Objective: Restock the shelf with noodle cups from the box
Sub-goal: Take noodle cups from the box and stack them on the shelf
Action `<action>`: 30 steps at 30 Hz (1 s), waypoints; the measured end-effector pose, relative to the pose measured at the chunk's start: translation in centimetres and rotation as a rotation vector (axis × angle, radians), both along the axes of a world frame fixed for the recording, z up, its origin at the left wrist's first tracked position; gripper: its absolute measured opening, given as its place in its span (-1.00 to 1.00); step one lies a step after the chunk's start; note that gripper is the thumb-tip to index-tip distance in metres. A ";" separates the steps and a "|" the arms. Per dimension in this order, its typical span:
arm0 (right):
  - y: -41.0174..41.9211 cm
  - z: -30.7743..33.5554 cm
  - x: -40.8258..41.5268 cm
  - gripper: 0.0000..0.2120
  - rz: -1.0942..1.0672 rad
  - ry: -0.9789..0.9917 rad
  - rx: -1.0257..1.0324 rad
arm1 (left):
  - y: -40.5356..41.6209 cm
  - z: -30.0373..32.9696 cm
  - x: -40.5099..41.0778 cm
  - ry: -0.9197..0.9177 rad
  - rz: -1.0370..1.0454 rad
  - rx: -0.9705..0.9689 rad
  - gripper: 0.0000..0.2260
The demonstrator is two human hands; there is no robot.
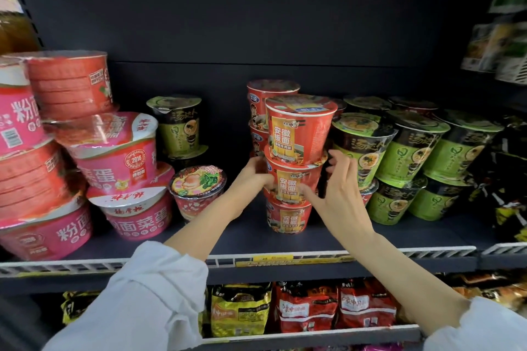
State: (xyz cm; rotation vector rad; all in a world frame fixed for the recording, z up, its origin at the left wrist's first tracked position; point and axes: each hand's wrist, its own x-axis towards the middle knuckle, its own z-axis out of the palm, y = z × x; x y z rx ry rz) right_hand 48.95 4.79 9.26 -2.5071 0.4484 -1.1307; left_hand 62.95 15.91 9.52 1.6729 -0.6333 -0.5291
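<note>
Three red noodle cups stand stacked at the middle of the dark shelf (251,239): a top cup (299,134), a middle cup (293,177) and a bottom cup (288,218). My left hand (255,175) curls round the left side of the middle cup. My right hand (335,188) is at that cup's right side, with its thumb on the front and its fingers spread loosely beside the rim. Another stack of red cups (271,94) stands right behind. The box is out of view.
Green and black cups (362,139) crowd the shelf on the right of the stack. Pink and red bowls (119,157) are piled on the left, beside a small red cup (199,191) and green cups (178,122). Noodle packets (308,308) fill the shelf below.
</note>
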 end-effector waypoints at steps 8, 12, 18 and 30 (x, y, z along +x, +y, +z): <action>-0.7 1.1 0.8 -0.28 0.044 0.122 0.029 | -2.1 1.3 2.7 0.204 0.199 -0.094 -0.43; -1.3 1.7 0.9 -0.34 0.038 0.182 0.026 | -3.3 1.0 3.9 0.269 0.144 -0.085 -0.42; -1.5 1.9 0.9 -0.38 0.023 0.203 0.011 | -3.8 0.6 4.9 0.254 0.134 -0.078 -0.40; -1.2 1.6 0.3 -0.46 -0.001 0.185 -0.058 | -4.9 0.6 4.6 0.258 0.040 -0.079 -0.31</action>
